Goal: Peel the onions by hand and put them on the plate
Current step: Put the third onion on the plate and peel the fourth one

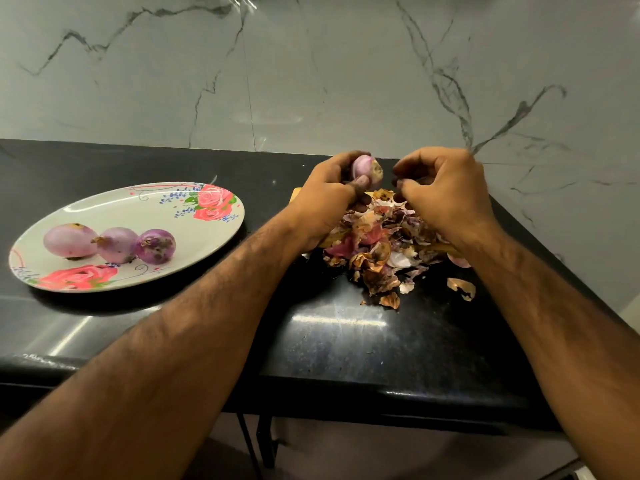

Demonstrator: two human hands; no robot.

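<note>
Left hand [330, 202]: fingers and thumb curled round a peeled onion [367, 169], holding it up over the far side of the heap of skins [381, 244].
Right hand [446, 192]: just beside that onion, with a narrow gap between them. Its fingertips [401, 187] are curled together, and I cannot tell whether they pinch a scrap or nothing.
Plate [138, 209]: oval and flowered, on the black counter [346, 341], well to the left of both hands.
Three onions [117, 244]: in a row on the plate, touching one another, towards its left end.
Heap of skins: brown, purple and white scraps below both hands, with a few loose on the counter nearer me.
Board [295, 194]: only a yellowish corner shows by the left hand.
</note>
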